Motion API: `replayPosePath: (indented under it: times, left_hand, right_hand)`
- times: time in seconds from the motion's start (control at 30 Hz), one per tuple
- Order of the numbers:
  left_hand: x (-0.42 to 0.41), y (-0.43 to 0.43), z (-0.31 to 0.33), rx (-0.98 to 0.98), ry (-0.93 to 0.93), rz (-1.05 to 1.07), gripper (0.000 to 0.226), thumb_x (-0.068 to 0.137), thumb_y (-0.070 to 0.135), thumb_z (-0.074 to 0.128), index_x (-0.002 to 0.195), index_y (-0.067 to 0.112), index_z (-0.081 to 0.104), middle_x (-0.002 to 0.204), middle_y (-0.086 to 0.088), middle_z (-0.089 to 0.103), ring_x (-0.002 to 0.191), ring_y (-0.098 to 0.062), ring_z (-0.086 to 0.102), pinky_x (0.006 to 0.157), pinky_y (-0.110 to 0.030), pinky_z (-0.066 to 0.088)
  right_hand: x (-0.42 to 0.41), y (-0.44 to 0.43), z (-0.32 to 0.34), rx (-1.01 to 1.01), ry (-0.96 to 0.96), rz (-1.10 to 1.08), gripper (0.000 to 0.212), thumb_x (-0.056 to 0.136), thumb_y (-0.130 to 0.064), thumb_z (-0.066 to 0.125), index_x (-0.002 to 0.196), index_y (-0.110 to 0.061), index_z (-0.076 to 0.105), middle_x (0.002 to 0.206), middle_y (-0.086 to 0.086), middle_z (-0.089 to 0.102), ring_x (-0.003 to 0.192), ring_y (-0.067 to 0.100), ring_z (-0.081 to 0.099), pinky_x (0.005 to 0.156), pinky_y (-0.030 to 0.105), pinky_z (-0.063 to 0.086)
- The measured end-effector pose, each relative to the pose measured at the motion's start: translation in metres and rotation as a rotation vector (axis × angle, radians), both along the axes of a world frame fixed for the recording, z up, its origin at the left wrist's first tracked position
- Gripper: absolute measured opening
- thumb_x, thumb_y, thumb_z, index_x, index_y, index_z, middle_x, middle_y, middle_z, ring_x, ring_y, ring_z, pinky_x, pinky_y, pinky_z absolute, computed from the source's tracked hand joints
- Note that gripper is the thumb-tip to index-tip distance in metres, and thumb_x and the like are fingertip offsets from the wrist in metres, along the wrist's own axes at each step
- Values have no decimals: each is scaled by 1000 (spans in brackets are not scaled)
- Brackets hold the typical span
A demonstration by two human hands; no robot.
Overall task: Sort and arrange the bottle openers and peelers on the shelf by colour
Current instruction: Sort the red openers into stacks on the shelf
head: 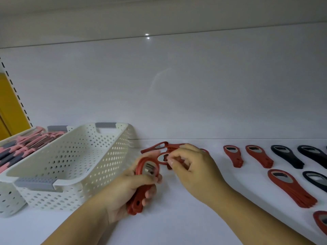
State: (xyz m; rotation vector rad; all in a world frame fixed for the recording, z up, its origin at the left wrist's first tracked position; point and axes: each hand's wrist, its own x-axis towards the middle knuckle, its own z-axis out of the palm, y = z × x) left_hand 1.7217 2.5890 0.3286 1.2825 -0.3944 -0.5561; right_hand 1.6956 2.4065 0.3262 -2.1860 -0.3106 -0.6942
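Peelers [26, 144] (pink, grey) fill left basket [57, 128]; left hand [131, 188] grips red openers [146, 169], right hand [192, 170] pinches single opener [162, 159].

soft even light, slight blur, wide-angle bowing

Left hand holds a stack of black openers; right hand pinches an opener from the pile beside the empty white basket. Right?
No: the head view shows the stack in the left hand is red, not black. The right hand does pinch an opener from the pile beside the empty white basket.
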Motion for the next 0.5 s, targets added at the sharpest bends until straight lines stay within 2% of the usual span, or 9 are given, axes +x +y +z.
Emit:
replayPosePath:
  times: [0.07, 0.13, 0.2, 0.27, 0.3, 0.33, 0.4, 0.43, 0.5]
  left_hand:
    - [2, -3, -1, -150, 9, 98, 60, 51, 0, 68, 106, 22, 63, 77, -13, 52, 47, -18, 44, 40, -23, 38]
    - [-1, -10, 2, -180, -31, 191, 46, 62, -11, 65, 97, 19, 59, 76, -14, 51, 50, -22, 52, 42, -27, 45]
    - [-8, -18, 6, -97, -126, 244, 36, 77, -13, 62, 97, 15, 53, 77, -15, 57, 61, -31, 64, 53, -35, 56]
    - [-14, -30, 13, 12, -287, 228, 25, 88, -4, 59, 104, 13, 48, 83, -17, 64, 76, -41, 67, 67, -45, 59]
    - [-16, -36, 17, 72, -400, 224, 23, 90, 2, 59, 105, 13, 45, 84, -15, 65, 78, -41, 67, 70, -49, 58]
    - [-16, -42, 19, 123, -517, 238, 21, 90, 4, 58, 104, 14, 44, 80, -8, 67, 75, -36, 67, 68, -49, 58]
    - [-12, -54, 16, 160, -676, 295, 24, 90, -4, 53, 100, 15, 43, 73, 7, 68, 69, -12, 66, 65, -31, 54]
    - [-9, -60, 13, 153, -698, 307, 27, 90, -8, 51, 100, 16, 43, 73, 10, 67, 70, -7, 65, 66, -23, 52]
    - [-4, -66, 4, 171, -719, 286, 30, 90, -9, 50, 101, 18, 43, 79, 12, 68, 76, -5, 65, 70, -17, 50]
  right_hand:
    - [3, -6, -2, -57, 128, -57, 11, 87, -23, 61, 81, -23, 71, 78, -12, 64, 67, 7, 57, 63, 23, 47]
    - [2, -10, -5, -100, 355, 48, 15, 87, -30, 62, 80, -20, 70, 69, -9, 65, 60, 8, 55, 63, 29, 50]
    - [-1, -11, -7, -135, 538, 217, 16, 85, -35, 66, 78, -21, 71, 56, -12, 55, 51, 4, 45, 53, 25, 41]
    - [0, -15, -5, -87, 620, 314, 9, 82, -32, 70, 77, -25, 72, 52, -12, 48, 51, 5, 42, 54, 23, 36]
    - [1, -17, -3, -40, 631, 343, 5, 81, -30, 71, 79, -26, 72, 55, -12, 49, 54, 6, 43, 55, 24, 36]
    - [2, -19, 0, -16, 638, 359, 7, 79, -30, 73, 83, -25, 72, 60, -11, 50, 57, 7, 45, 57, 24, 37]
    - [4, -20, 2, -7, 636, 381, 8, 74, -33, 73, 81, -32, 71, 66, -10, 51, 63, 8, 46, 61, 26, 38]
    - [4, -21, 1, -7, 627, 394, 5, 72, -33, 72, 75, -34, 69, 66, -10, 50, 64, 9, 46, 62, 27, 37]
    - [5, -21, 1, 31, 643, 419, 7, 69, -28, 72, 71, -30, 65, 66, -12, 54, 65, 8, 50, 64, 26, 41]
